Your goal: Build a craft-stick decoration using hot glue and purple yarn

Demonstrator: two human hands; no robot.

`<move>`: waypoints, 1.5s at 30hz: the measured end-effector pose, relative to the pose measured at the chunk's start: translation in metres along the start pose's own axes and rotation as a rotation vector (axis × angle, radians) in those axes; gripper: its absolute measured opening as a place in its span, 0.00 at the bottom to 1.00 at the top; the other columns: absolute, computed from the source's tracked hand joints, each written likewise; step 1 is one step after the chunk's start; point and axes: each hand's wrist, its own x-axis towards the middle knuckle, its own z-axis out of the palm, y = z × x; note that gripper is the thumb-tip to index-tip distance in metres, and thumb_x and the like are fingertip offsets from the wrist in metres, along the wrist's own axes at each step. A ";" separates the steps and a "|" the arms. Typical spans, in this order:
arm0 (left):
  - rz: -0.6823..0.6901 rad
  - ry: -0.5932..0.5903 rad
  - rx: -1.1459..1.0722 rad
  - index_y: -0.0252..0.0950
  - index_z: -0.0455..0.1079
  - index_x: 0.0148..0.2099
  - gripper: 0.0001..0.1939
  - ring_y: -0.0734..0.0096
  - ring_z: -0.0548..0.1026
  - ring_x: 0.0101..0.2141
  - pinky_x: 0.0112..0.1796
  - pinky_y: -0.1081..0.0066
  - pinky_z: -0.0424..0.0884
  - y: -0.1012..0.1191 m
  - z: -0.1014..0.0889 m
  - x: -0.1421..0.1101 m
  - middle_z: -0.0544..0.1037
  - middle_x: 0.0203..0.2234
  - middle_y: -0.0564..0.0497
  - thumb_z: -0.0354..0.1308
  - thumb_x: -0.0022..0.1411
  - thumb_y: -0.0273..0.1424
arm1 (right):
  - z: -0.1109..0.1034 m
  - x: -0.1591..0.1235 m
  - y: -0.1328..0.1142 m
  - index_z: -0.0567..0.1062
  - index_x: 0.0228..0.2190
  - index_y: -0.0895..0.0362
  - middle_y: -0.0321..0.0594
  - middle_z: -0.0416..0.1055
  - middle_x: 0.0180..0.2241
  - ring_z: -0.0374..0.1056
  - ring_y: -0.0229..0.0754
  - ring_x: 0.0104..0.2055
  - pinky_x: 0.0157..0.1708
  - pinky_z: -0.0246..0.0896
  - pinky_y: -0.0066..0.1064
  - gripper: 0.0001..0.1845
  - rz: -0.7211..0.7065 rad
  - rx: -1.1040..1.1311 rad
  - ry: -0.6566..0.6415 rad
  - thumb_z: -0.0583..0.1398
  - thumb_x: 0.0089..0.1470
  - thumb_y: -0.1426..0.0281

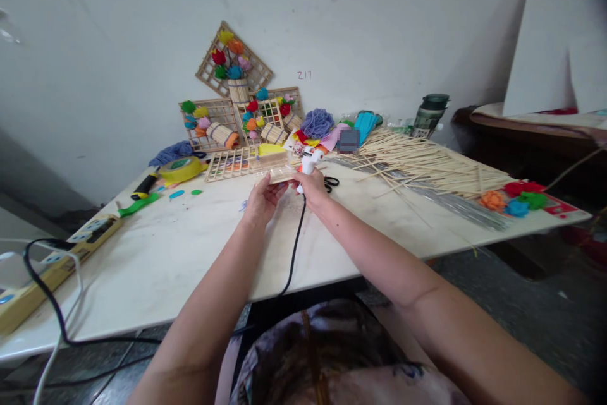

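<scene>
Worktop (203,247), far left: yellow power strip (95,241).
Left: yellow tape roll (181,170).
Back, left of centre: stick lattices (208,108) with bright flowers.
Left hand (263,201): grasping a pale flat piece (275,175), centre.
Right hand (313,186): grasping a white glue gun (310,161), fingers near the piece.
Right: loose sticks (427,162), colourful bundles (516,207).

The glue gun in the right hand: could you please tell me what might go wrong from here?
If hot, the glue gun could burn the left hand, which holds the wooden piece close by. Its black cord drops over the table edge and might snag. The scissors lie beside the right hand and might get knocked.
</scene>
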 end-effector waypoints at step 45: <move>0.344 -0.155 0.097 0.45 0.65 0.49 0.38 0.67 0.76 0.40 0.46 0.63 0.69 0.004 -0.011 0.012 0.78 0.38 0.52 0.72 0.34 0.25 | -0.006 0.004 -0.005 0.69 0.24 0.62 0.33 0.67 0.12 0.58 0.30 0.12 0.08 0.49 0.20 0.02 0.200 0.148 -0.143 0.57 0.41 0.78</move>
